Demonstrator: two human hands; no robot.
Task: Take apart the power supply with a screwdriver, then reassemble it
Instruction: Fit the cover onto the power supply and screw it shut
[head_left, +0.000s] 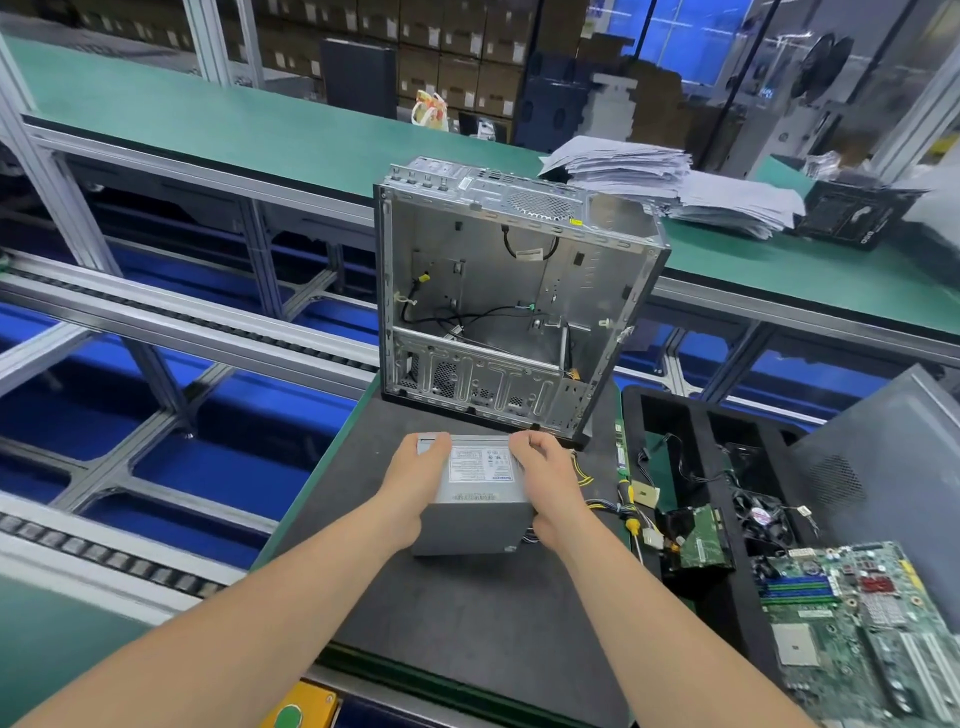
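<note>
Gripping the supply (480, 491) from both sides, the left hand (418, 475) and the right hand (550, 475) curl their fingers over its far top edge; both hands grasp the housing. The supply sits on the mat (467, 623), label face up, at 6 o'clock from the case (467, 249). The case stands open and stripped (only loose cables show inside). Wires leave the supply at 3 o'clock, under the right hand. The screwdriver (628, 506) lies at 3 o'clock from the supply, near the right hand but not touched. The motherboard (857, 623) rests at 4 o'clock.

Status, judged from the layout:
- The supply is out of the case, so removal is complete.
- Its housing appears closed: no cover is lifted and no internal parts are exposed.
- Remaining steps: take up the screwdriver, release the housing screws (not discernible here), open the unit, then refit the cover and screws.
</note>
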